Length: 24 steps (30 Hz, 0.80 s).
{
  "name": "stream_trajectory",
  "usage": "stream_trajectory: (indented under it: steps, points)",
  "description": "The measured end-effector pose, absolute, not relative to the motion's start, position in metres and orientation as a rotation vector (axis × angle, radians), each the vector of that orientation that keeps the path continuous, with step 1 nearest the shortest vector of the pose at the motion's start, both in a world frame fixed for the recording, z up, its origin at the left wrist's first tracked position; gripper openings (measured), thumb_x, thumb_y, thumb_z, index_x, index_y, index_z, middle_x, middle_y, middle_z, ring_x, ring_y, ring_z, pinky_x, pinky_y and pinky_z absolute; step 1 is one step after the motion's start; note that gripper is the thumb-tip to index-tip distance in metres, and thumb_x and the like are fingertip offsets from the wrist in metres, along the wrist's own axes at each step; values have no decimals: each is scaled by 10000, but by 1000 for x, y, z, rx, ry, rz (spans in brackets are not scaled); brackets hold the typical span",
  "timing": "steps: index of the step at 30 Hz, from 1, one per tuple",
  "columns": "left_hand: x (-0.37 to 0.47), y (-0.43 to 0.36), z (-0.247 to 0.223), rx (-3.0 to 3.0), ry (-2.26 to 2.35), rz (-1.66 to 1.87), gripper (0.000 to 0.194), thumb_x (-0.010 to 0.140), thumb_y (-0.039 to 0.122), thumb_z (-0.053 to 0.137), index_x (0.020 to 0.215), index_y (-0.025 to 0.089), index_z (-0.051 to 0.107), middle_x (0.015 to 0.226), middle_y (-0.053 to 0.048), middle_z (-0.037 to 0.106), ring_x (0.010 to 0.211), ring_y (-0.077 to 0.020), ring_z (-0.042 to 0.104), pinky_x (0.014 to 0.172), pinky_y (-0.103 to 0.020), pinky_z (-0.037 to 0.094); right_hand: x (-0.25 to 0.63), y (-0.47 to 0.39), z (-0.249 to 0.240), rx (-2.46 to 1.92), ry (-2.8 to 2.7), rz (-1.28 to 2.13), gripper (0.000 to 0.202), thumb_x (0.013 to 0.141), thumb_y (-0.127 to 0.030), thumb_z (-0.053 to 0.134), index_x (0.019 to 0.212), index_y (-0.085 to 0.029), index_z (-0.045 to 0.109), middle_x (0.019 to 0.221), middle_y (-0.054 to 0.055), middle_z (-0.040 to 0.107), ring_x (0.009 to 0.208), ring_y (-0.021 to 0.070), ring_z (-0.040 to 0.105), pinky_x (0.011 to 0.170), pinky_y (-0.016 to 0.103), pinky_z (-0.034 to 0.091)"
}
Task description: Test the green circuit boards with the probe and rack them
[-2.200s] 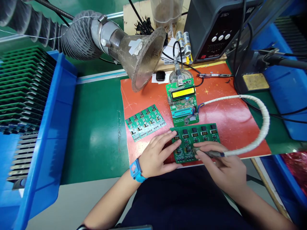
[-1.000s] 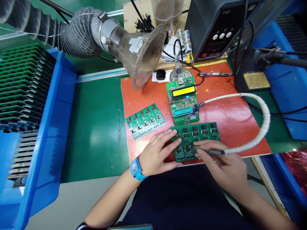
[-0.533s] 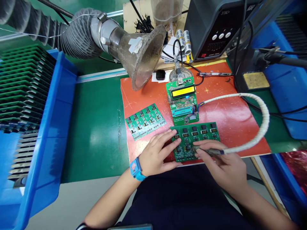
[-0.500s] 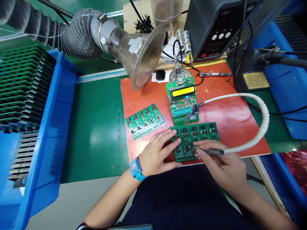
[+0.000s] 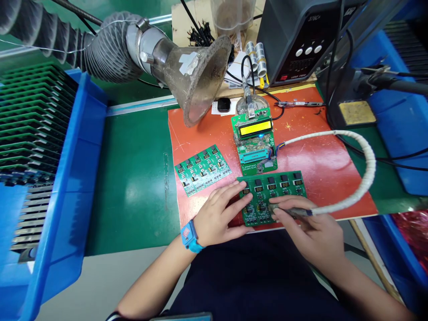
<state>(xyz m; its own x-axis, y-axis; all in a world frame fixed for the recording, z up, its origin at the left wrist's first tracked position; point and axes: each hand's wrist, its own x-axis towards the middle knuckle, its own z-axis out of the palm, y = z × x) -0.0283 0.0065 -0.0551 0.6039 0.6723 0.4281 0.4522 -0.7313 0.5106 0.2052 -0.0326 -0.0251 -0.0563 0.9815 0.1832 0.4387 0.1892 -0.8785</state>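
Note:
A green circuit board panel with a row of small displays lies on the red mat in front of me. My left hand grips its left end, fingertips on the top face and thumb along the near edge. Pinched in my right hand is a probe, its tip against the middle of the panel; my fingers hide part of it. A white wrapped cable loops from the probe to a programmer board with a lit yellow screen. Left of that lies a second circuit board panel.
A clear fume hood on a grey hose hangs over the mat's far left. Behind stands a black soldering station. Blue bins flank the bench; the left bin holds stacked boards. A soldering iron stand is at right.

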Motion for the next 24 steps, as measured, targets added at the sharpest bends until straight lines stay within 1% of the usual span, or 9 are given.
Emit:
stream_trajectory:
  steps: [5, 10, 15, 19, 24]
  points:
    - [-28, 6, -55, 2482, 906, 876, 720, 884, 555, 639, 1442, 155, 422, 1439, -193, 487, 1355, -306, 475, 1075, -452, 467, 205, -33, -25, -1379, -1637, 812, 116, 915, -150, 640, 997, -228, 612, 1002, 55, 705, 888, 197, 709, 779, 336, 623]
    - [-28, 6, -55, 2484, 906, 882, 699, 884, 552, 641, 1412, 134, 452, 1428, -200, 494, 1360, -304, 471, 1081, -441, 464, 206, -32, -25, -1376, -1654, 795, 120, 915, -143, 638, 991, -230, 608, 992, 47, 707, 891, 186, 703, 808, 335, 615]
    - [-28, 6, -54, 2488, 918, 877, 699, 886, 567, 632, 1421, 160, 440, 1422, -190, 505, 1339, -307, 497, 1058, -453, 485, 205, -32, -24, -1376, -1657, 771, 125, 906, -143, 647, 988, -229, 608, 981, 39, 714, 882, 184, 707, 802, 327, 612]
    - [-28, 7, -54, 2484, 906, 881, 716, 882, 551, 645, 1439, 159, 424, 1435, -191, 492, 1347, -310, 487, 1059, -451, 482, 205, -33, -24, -1366, -1655, 770, 129, 906, -139, 646, 990, -230, 609, 981, 43, 713, 893, 187, 706, 789, 322, 612]
    - [-28, 6, -54, 2470, 909, 869, 730, 887, 554, 634, 1472, 193, 387, 1439, -183, 494, 1344, -319, 492, 1055, -468, 481, 204, -32, -23, -1372, -1657, 758, 122, 904, -147, 649, 983, -232, 611, 970, 44, 719, 877, 191, 710, 788, 333, 616]
